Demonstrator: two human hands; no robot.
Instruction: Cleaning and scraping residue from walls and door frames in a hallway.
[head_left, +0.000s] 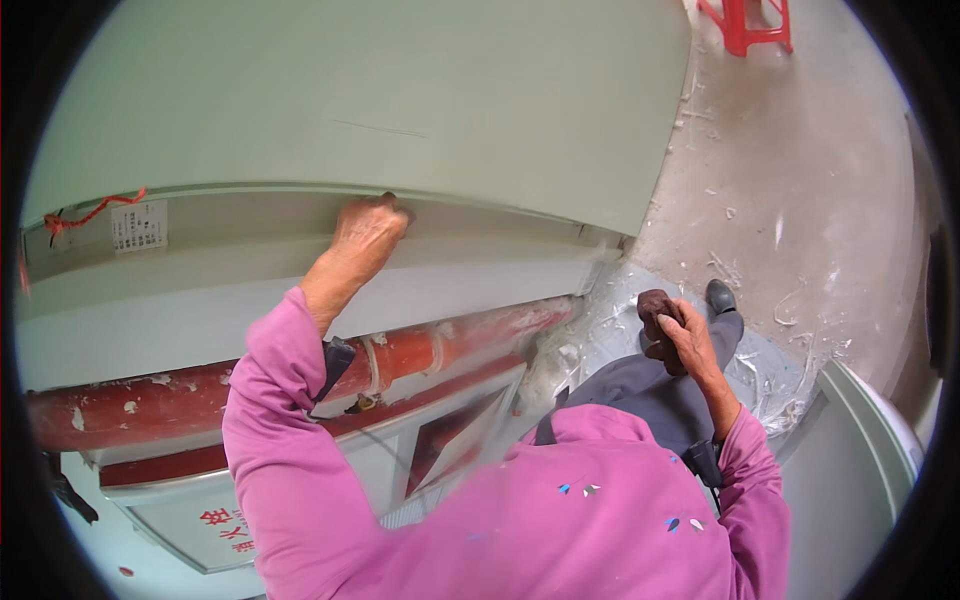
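My left hand (369, 223) is curled against the edge of a large pale green panel (450, 97). Its fingers are bent and mostly hidden, with a small dark spot at their tip, so I cannot tell whether they grip the edge. Below the panel's edge runs a recessed pale strip (247, 225). On the right, in front of my leg, my right hand (690, 336) is closed around a dark brown, bunched cloth or sponge (660, 306). A thin dark line (381, 129) marks the panel's face.
A red pipe (300, 375) runs below the panel, above a fire hydrant cabinet (187, 517). Red string (97, 210) hangs near a printed label (140, 225). Plastic sheeting (765, 382) and scraps lie on the floor. A red plastic stool (750, 34) stands beyond; another pale panel (840, 465) is at right.
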